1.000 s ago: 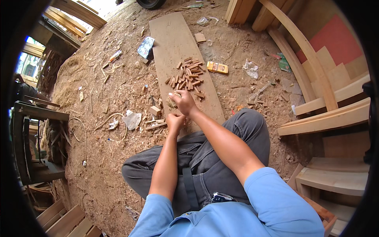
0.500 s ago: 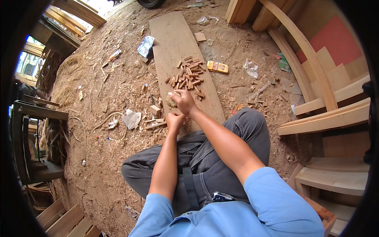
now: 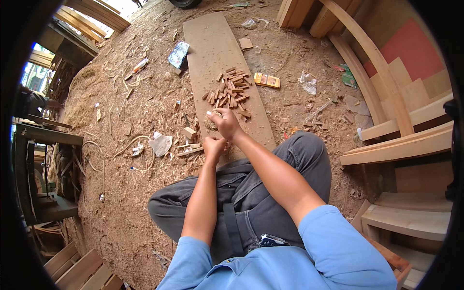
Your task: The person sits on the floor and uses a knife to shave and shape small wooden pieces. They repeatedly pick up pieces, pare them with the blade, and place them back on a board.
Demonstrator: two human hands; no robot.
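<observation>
My right hand (image 3: 226,124) is closed over the near end of the board, its fingers curled around a rough, tan, fibrous clump (image 3: 211,124) that they partly hide. Just below it, nearer my lap, my left hand (image 3: 213,147) is pinched shut. Whatever it may hold is too small and covered to make out. Both hands are close together, almost touching. Right beyond them, a loose pile of small brown wooden blocks (image 3: 232,89) lies on the long flat board (image 3: 208,43), which stretches away from my crossed legs.
Wood shavings cover the ground, with a yellow packet (image 3: 267,80), a blue-white packet (image 3: 179,54) and a white scrap (image 3: 160,144) beside the board. Curved wooden frames (image 3: 396,145) stand at right. On the left are a dark machine frame (image 3: 48,137) and another person's dark sleeve (image 3: 31,102).
My hands keep nearly the same place and grip, with only a slight shift. At the far left edge, the other person's dark sleeve has come further into view.
</observation>
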